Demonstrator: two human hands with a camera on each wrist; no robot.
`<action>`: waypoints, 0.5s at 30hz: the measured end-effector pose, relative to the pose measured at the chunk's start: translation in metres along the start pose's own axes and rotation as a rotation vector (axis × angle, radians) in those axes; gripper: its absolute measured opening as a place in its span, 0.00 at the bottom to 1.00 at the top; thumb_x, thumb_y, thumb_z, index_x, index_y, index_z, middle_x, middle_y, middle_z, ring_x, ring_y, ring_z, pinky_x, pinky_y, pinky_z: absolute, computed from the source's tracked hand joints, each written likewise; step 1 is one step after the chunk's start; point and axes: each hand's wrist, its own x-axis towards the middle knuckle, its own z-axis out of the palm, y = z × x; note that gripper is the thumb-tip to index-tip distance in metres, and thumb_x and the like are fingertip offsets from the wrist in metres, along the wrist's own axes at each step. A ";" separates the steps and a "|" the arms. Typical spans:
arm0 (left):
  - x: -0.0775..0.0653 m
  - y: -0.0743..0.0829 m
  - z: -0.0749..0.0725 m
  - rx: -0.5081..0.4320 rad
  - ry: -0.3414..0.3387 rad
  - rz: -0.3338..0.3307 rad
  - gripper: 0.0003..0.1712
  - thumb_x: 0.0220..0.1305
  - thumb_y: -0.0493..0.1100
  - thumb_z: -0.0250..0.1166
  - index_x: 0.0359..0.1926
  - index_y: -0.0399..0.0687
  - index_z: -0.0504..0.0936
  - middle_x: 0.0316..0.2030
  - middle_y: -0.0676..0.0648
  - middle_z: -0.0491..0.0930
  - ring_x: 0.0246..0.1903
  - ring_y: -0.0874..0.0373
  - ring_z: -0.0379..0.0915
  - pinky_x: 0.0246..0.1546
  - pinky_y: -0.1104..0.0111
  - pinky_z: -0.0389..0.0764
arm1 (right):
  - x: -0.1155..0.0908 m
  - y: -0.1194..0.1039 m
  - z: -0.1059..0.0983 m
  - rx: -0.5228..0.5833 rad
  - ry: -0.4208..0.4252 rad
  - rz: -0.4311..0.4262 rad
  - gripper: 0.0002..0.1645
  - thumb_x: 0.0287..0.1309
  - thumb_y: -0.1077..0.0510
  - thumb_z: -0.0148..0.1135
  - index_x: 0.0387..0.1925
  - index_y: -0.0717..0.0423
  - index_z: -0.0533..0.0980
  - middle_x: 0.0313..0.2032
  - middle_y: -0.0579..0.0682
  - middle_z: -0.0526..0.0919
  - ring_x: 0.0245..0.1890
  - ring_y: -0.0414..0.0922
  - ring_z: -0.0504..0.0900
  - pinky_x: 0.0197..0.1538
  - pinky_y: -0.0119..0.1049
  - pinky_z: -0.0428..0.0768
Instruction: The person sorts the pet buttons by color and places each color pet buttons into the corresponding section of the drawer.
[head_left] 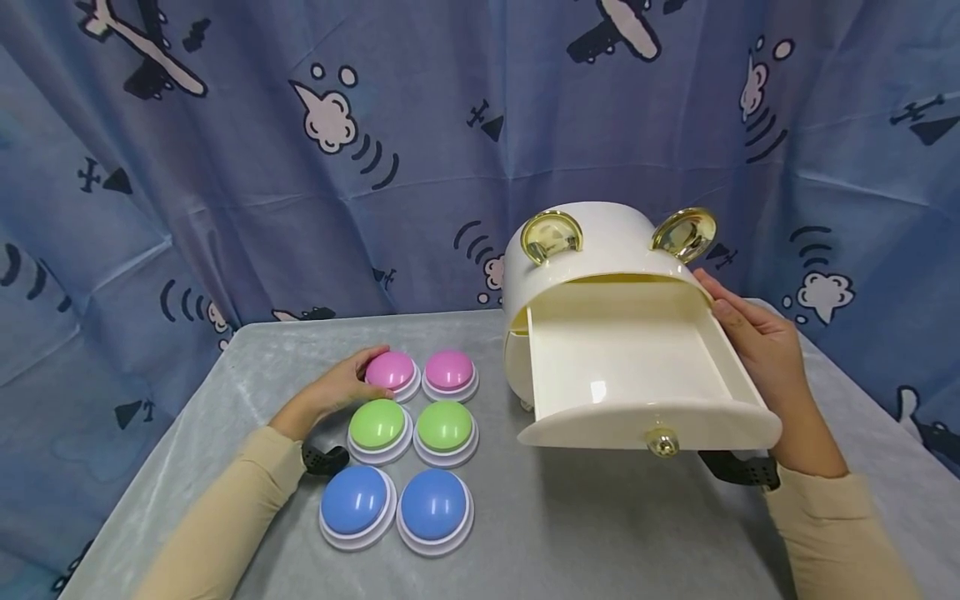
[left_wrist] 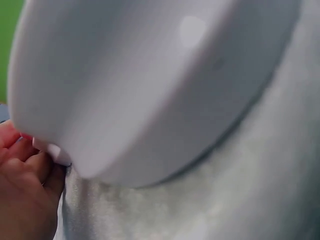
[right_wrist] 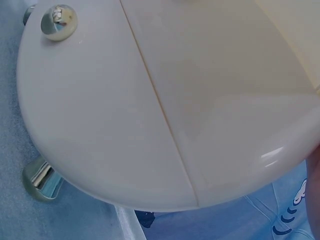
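Left pink button [head_left: 389,370], far row on the grey table [head_left: 517,542]: I judge it light, a hard plastic dome over a pale ring base, stiff and rather slick. The dome may give if pressed, so the base seems the surer hold, pinched across its width rather than from above. My left hand [head_left: 330,398] has it from the nine o'clock side, fingers curled about its edge at eleven, thumb at seven; whether they grip ring or dome I cannot tell. Right pink button [head_left: 449,370] sits just beside it at three o'clock, left green button [head_left: 377,424] at about six, near my thumb. White box [head_left: 607,237] at two o'clock, apart from my left fingers, its drawer [head_left: 630,350] standing out. Glossy shell, probably hollow and slippery; with that drawer out it may tip toward me, so the side wall looks the place to steady it. My right hand [head_left: 765,342] lies there, at the box's three o'clock, fingers fairly straight against the wall; some of the tips are hidden.
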 end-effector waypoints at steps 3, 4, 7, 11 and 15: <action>0.000 -0.001 0.001 -0.001 0.008 -0.003 0.53 0.59 0.40 0.72 0.78 0.42 0.50 0.76 0.34 0.51 0.75 0.37 0.48 0.76 0.45 0.54 | -0.001 0.000 0.000 0.003 -0.002 -0.006 0.26 0.67 0.59 0.59 0.66 0.54 0.72 0.57 0.34 0.82 0.54 0.30 0.82 0.49 0.25 0.82; 0.000 -0.002 0.001 0.004 0.013 -0.003 0.52 0.59 0.40 0.72 0.77 0.42 0.51 0.76 0.34 0.52 0.75 0.37 0.48 0.75 0.45 0.55 | -0.001 0.000 0.000 0.005 -0.002 -0.008 0.26 0.68 0.59 0.59 0.66 0.54 0.71 0.57 0.34 0.82 0.54 0.30 0.82 0.49 0.25 0.82; 0.000 -0.003 0.002 0.007 0.028 -0.006 0.51 0.58 0.40 0.72 0.77 0.42 0.53 0.76 0.34 0.53 0.75 0.37 0.50 0.75 0.45 0.56 | -0.001 0.001 0.001 0.011 -0.002 -0.006 0.26 0.67 0.59 0.59 0.66 0.54 0.71 0.57 0.35 0.82 0.55 0.31 0.82 0.50 0.25 0.82; 0.000 -0.004 0.002 -0.003 0.045 -0.018 0.51 0.58 0.40 0.73 0.77 0.43 0.55 0.75 0.35 0.55 0.75 0.38 0.51 0.75 0.46 0.57 | -0.001 0.001 0.002 0.007 0.002 -0.005 0.26 0.67 0.59 0.59 0.66 0.54 0.71 0.57 0.34 0.82 0.55 0.31 0.82 0.50 0.25 0.82; 0.000 -0.003 0.002 -0.001 0.064 -0.026 0.51 0.56 0.41 0.75 0.76 0.45 0.57 0.75 0.36 0.56 0.75 0.39 0.51 0.75 0.48 0.57 | -0.002 0.000 0.002 0.011 0.006 -0.006 0.26 0.67 0.59 0.59 0.66 0.54 0.72 0.57 0.35 0.82 0.55 0.31 0.82 0.50 0.25 0.82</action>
